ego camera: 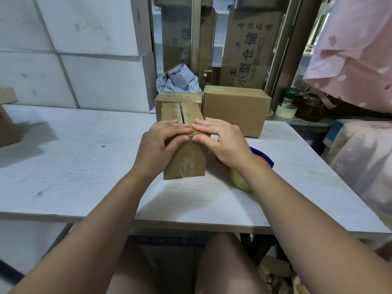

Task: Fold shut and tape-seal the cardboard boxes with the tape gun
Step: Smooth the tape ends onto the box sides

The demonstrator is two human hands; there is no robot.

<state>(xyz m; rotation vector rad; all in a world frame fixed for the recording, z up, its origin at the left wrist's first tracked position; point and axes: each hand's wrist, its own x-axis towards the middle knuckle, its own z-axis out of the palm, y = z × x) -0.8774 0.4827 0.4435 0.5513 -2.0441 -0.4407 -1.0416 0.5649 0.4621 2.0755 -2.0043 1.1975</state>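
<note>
A small cardboard box (186,162) stands on the white table (84,166) in front of me, its closed top flaps covered with clear tape. My left hand (163,143) holds the near top edge, fingers across the top and thumb on the front face. My right hand (222,141) grips the same edge from the right, fingers on the tape, thumb on the front. The tape gun (263,160), blue and orange with a yellowish roll (241,181), lies on the table under my right forearm, mostly hidden.
Two taped cardboard boxes stand behind: a small one (178,100) and a larger one (235,111). Another box (8,122) sits at the table's left edge. A tape roll (286,110) and jars rest on a ledge at right. White foam blocks line the back left.
</note>
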